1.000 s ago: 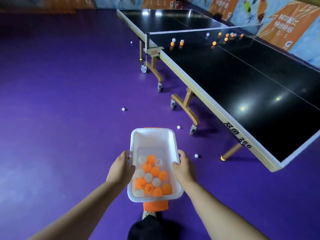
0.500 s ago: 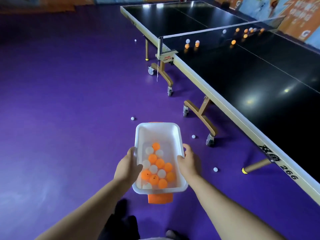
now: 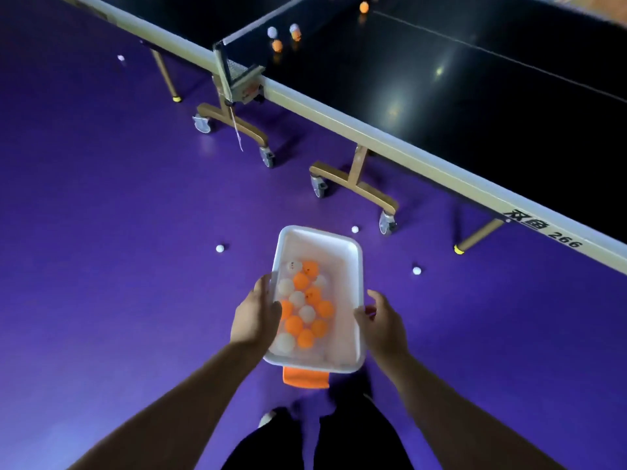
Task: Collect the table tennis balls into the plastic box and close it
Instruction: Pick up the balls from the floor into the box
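Purple floor [image 3: 101, 232], smooth with a soft sheen, fills more of the head view than half a second ago, and the black-topped table tennis table [image 3: 441, 96] with its pale edge band has swung up and right. Closer to the feet now are three white loose balls [image 3: 220, 248] on the floor, well apart from one another. Front and centre, held above the floor between the forearms, is the plastic box [image 3: 319, 242]: a white, translucent, round-cornered rectangle, lid off, now skewed with its far end leaning right. White and orange table tennis balls [image 3: 307, 310], matte and a few with small printed marks, crowd its near half. An orange tab [image 3: 306, 377] pokes out under the near rim. The left hand [image 3: 254, 313] grips the left rim, thumb hooked inside against the balls. The right hand [image 3: 383, 320] has loosened (it clasped the rim before): fingers part-spread, fingertips at the right rim, thumb lifted clear. More balls sit by the net [image 3: 234, 72].
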Tool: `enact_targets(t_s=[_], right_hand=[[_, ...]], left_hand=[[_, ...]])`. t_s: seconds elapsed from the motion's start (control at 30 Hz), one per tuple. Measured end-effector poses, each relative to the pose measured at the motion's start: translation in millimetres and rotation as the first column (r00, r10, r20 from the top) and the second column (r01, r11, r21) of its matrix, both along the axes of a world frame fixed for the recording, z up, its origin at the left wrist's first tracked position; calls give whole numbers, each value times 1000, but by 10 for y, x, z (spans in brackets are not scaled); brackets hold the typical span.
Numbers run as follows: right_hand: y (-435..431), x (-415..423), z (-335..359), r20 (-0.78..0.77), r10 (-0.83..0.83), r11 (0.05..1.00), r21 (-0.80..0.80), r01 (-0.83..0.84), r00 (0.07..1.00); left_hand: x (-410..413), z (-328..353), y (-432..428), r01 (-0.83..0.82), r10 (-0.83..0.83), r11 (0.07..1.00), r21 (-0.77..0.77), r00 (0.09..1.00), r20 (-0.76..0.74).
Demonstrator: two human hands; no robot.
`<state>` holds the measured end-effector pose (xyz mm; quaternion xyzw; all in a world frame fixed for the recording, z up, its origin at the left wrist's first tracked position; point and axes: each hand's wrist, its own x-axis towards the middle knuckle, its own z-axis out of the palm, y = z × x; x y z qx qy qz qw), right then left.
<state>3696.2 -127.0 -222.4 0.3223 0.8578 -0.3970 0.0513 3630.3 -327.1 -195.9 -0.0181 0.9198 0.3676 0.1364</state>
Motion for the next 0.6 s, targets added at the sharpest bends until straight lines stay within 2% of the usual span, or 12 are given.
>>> enact_targets(t_s=[0.2,0.37,0.6], right_hand=[[261,-82,-332,86,-174,985,20,173,981],[617,-391,-645,214,-240,969,-3,246,947],[955,-1144,-1097,382,-184,980,2,198,906]], left_hand=[[-600,-367,165,59,-59,998,9,997,56],[-1173,-689,516,142,-139,990,-27,987,86],[-2000,-1187,946,236,-233,972,1,962,141]])
